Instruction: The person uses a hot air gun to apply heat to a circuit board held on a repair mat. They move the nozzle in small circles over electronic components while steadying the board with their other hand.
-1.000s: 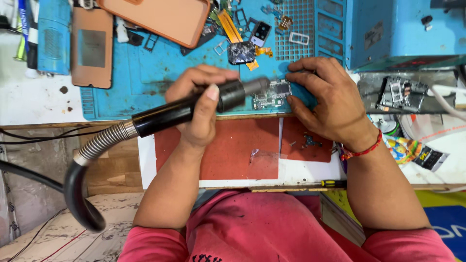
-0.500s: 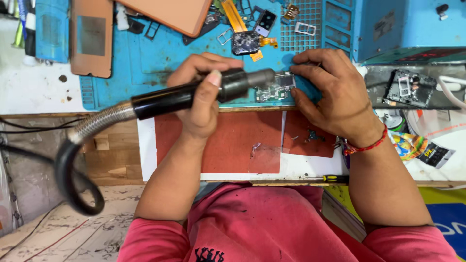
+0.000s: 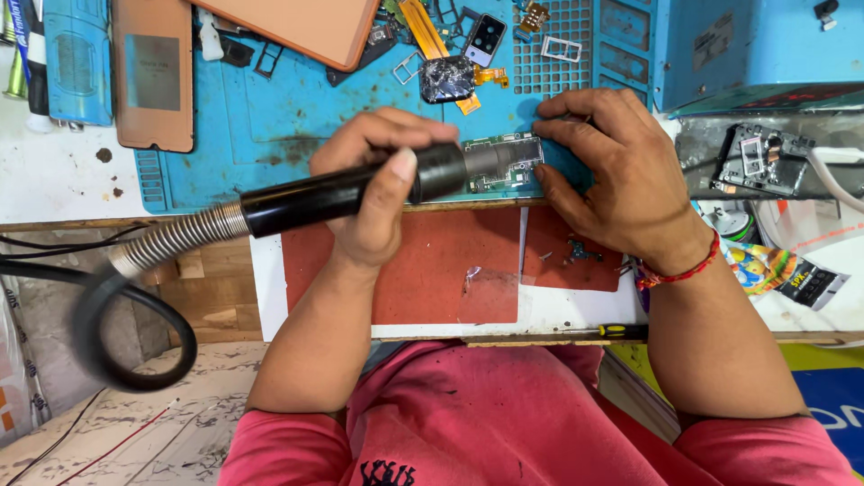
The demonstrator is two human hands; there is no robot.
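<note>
L hand (image 3: 382, 193) fist-curled, thumb out; R hand (image 3: 612, 171) flat, fingers spread, forearms converging

A single head-worn camera looks steeply down from above the person's chest, facing forward across the blue work mat (image 3: 270, 135) at close range (both forearms fill the lower frame); no second view overlaps.
</note>
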